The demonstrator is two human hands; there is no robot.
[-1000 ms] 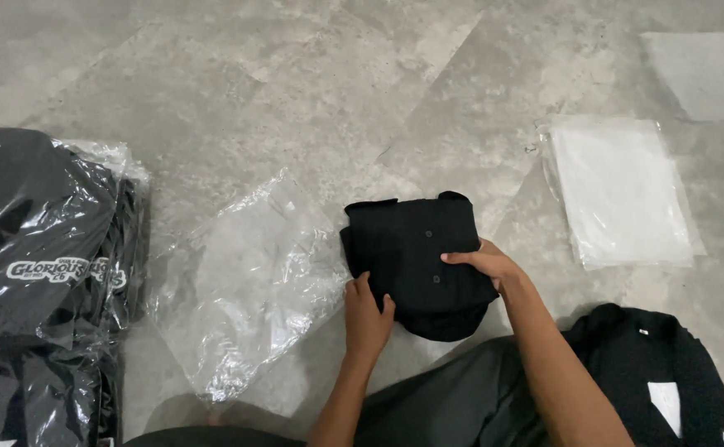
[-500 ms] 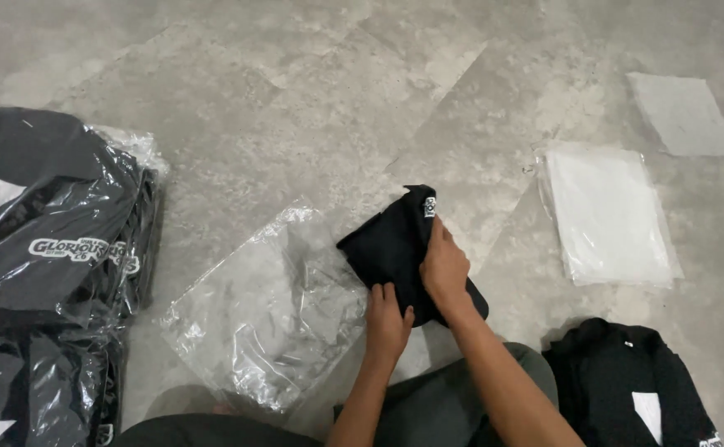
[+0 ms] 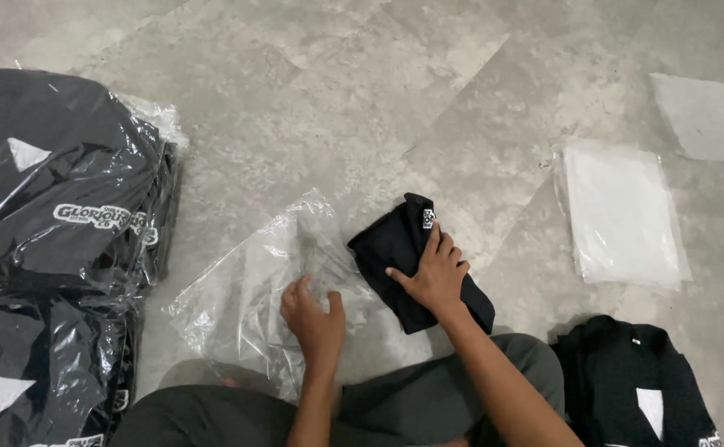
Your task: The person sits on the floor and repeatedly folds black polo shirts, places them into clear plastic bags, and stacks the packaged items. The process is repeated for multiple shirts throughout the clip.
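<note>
A folded black garment [image 3: 395, 248] with a small white patch lies on the grey floor, tilted, its left end at the mouth of a clear plastic bag [image 3: 246, 290]. My right hand [image 3: 435, 275] grips the garment from above, fingers spread over it. My left hand [image 3: 312, 319] rests on the clear bag near its opening, fingers curled onto the film. The bag lies flat and crumpled to the left of the garment.
Stacked black garments in clear bags [image 3: 56, 240] lie at the left. A pile of flat clear bags [image 3: 623, 215] and one single sheet [image 3: 701, 116] lie at the right. An unbagged black garment [image 3: 635, 385] sits at bottom right. My grey-trousered legs [image 3: 428, 397] fill the bottom.
My right hand has turned the folded garment and moved it left toward the bag's opening. My left hand has left the garment and now lies on the bag.
</note>
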